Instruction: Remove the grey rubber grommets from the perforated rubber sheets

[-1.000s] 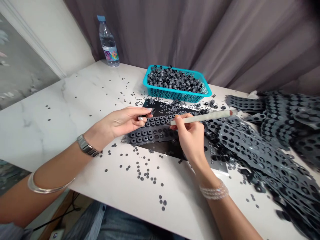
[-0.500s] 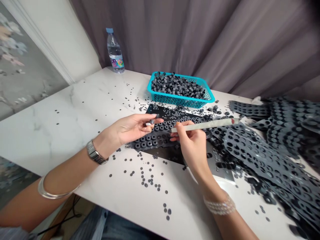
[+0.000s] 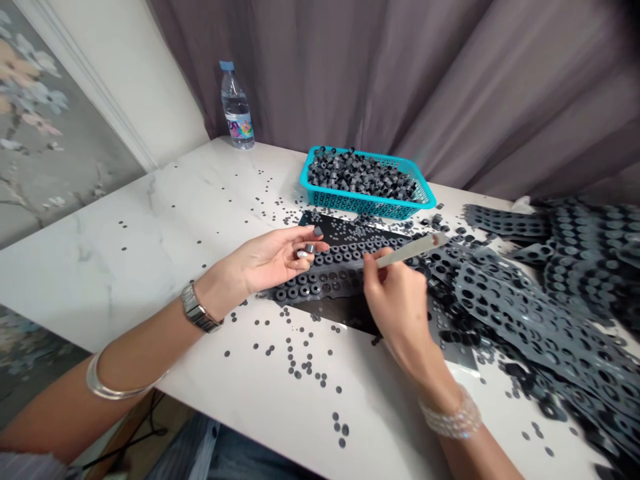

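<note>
My left hand (image 3: 273, 260), palm partly up, holds small dark grey rubber pieces (image 3: 310, 248) between its fingers, above the left part of a grey perforated sheet (image 3: 333, 287). Rows of round ringed pieces sit in that sheet, and some of its round places are without rings. My right hand (image 3: 395, 293) is closed on a whitish pen-like stick (image 3: 410, 251) over the sheet's right part; the stick's lower tip is hidden by the fingers. Under the sheet lies a black board (image 3: 355, 312).
Behind the board stands a turquoise basket (image 3: 370, 203) full of small grey pieces. A water bottle (image 3: 238, 113) is at the back left. Perforated grey sheets (image 3: 540, 307) pile up at right. Small black discs (image 3: 307, 365) dot the white table (image 3: 165, 267).
My right hand has turned and shifted slightly right, and the stick now shows shorter and steeper. My left hand still holds its pieces. The whole view has shifted a little.
</note>
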The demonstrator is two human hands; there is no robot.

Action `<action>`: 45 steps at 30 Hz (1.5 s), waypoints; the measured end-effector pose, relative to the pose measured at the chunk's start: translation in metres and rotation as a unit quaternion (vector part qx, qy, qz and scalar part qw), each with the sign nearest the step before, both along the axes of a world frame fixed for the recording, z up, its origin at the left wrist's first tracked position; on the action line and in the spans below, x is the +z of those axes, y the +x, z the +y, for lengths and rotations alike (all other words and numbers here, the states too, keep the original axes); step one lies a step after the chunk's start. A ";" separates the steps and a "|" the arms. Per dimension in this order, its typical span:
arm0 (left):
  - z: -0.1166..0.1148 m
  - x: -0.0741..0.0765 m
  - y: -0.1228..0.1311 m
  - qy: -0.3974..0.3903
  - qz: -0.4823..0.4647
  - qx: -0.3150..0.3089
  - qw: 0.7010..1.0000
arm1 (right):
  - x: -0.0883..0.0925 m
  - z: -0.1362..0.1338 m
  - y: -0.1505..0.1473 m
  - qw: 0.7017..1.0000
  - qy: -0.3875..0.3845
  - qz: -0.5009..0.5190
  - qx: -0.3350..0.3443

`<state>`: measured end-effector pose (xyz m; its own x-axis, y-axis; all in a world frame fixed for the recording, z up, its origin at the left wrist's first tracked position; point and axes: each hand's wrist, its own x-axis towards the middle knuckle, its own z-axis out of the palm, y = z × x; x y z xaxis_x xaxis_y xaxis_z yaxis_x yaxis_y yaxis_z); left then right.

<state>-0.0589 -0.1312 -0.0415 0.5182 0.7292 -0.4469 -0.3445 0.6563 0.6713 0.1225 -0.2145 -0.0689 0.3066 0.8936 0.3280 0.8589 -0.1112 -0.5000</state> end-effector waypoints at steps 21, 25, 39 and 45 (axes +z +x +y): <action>0.009 -0.004 -0.005 -0.083 -0.103 -0.015 0.991 | 0.005 -0.002 -0.004 0.969 0.027 0.235 0.071; 0.007 -0.001 -0.005 -0.030 -0.057 0.007 0.998 | 0.000 -0.002 -0.015 0.959 -0.004 0.254 0.127; -0.018 0.000 -0.014 0.563 0.401 -0.183 0.699 | -0.004 -0.007 -0.024 0.966 -0.044 0.199 0.163; -0.022 -0.011 -0.012 0.619 0.423 -0.197 0.631 | -0.004 -0.007 -0.026 0.962 -0.042 0.203 0.177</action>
